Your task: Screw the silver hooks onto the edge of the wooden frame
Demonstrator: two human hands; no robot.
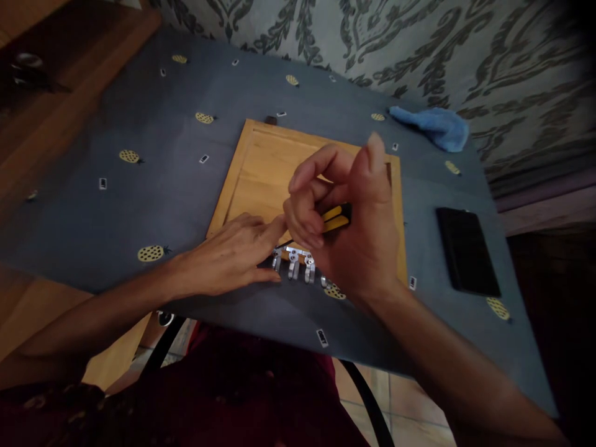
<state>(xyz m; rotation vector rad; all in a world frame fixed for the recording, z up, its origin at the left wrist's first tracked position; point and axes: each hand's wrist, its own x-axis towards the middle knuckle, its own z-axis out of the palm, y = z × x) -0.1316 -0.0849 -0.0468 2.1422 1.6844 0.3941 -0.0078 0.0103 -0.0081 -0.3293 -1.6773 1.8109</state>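
A framed wooden board (265,167) lies on the table, with a metal piece bearing several silver hook-like tabs (293,264) along its near edge. My left hand (233,251) rests on the board's near left corner, fingers stretched out, with the index finger and thumb on either side of the metal piece's left end. My right hand (358,230) is closed around a screwdriver (336,218) with a yellow and black handle. Its thin dark shaft slants down left toward the metal piece. The tip's exact contact is hidden near my left index finger.
A blue-grey cloth printed with pineapples covers the table (158,211). Toward the right lie a black phone (468,251) and a crumpled blue cloth (435,127). A patterned wall (372,37) rises behind the table, and wooden furniture (88,105) stands at the left.
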